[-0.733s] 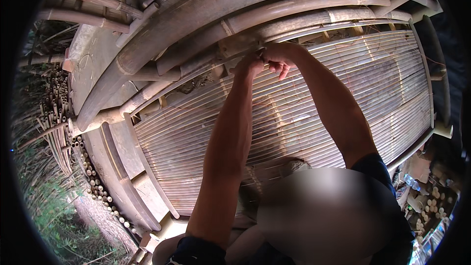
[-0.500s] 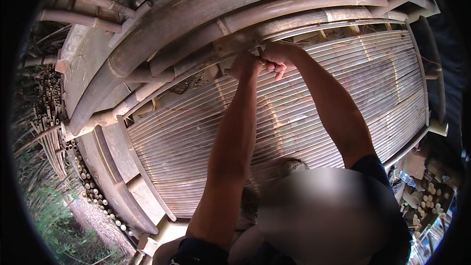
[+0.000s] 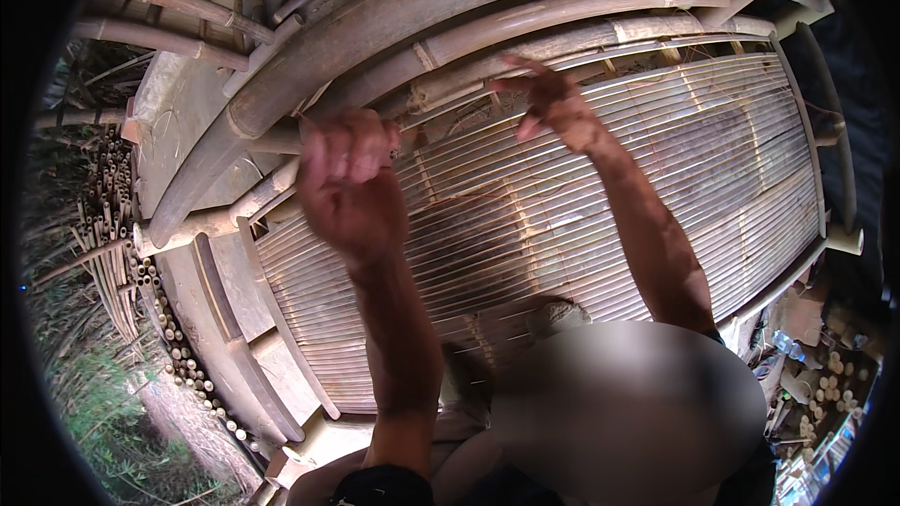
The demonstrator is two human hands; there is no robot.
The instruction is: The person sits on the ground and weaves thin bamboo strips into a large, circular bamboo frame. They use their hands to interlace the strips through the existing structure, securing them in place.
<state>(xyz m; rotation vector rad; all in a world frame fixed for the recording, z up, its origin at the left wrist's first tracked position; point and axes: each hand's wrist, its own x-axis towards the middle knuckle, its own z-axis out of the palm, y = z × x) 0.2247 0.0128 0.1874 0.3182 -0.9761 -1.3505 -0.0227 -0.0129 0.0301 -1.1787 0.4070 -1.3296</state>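
A long panel of thin parallel bamboo slats stretches under my arms, set in a bamboo frame. My left hand is raised over its far left part with the fingers curled in. Whatever those fingers may hold is hidden. Further right, my right hand hovers near the panel's far edge, its fingers spread and nothing seen in them. Just beyond both hands runs a bamboo rail, with a thick curved bamboo pole above it.
Bundled cut bamboo lies at the left, near green plants. Bamboo pieces and a clear plastic bottle sit at the lower right. A blurred oval covers the bottom middle.
My hands were together at the panel's far edge and have come apart. The left moved left and nearer; the right stays near the edge, its fingers now spread.
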